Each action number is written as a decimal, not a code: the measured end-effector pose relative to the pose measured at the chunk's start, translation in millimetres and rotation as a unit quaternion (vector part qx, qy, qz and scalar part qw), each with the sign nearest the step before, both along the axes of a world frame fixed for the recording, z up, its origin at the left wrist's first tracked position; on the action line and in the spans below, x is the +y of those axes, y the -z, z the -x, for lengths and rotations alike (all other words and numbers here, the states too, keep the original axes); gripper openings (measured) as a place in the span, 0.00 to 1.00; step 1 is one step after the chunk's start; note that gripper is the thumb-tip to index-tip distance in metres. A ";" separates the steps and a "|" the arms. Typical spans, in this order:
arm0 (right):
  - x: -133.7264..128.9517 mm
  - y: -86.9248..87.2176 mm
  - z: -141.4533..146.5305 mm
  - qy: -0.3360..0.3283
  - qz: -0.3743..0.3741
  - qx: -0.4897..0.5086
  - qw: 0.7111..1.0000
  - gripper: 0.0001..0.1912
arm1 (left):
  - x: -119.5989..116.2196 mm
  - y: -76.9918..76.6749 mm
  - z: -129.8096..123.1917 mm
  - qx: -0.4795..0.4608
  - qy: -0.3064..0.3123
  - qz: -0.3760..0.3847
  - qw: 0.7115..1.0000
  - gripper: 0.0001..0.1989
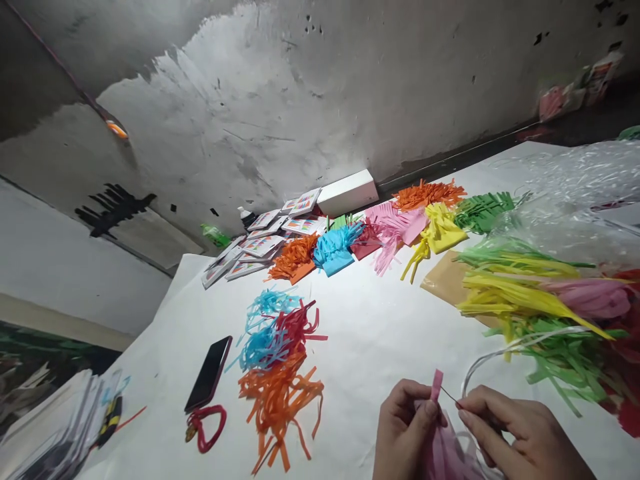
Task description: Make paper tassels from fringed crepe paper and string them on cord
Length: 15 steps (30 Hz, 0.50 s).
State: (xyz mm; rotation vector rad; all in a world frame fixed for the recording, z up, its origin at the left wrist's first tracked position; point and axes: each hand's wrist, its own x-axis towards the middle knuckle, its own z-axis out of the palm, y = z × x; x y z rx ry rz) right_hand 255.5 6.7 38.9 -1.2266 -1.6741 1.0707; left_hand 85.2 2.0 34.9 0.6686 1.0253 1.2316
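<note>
Left hand (406,427) pinches the pink paper strip (437,387) upright between thumb and forefinger, over the white table (360,347). Right hand (515,427), just beside it, pinches the thin needle (450,396), which reaches toward the strip.

Printed packets — lettering too small to read.

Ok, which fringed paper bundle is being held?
The pink one pinched in the left hand; the other pink bundles lie on the white-covered table, untouched.
</note>
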 end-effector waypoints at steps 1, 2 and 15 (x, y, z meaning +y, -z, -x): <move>1.1 1.1 -0.5 -0.015 0.012 0.000 1.000 0.17 | -1.5 0.6 0.1 0.018 -0.001 -0.006 1.000 0.18; 2.6 2.4 -0.9 -0.029 0.035 0.004 0.999 0.18 | -3.1 1.9 0.1 0.032 0.003 -0.012 0.999 0.19; 20.9 6.3 6.7 0.009 0.067 0.107 0.992 0.23 | -15.8 29.9 7.3 0.293 0.044 -0.148 0.944 0.14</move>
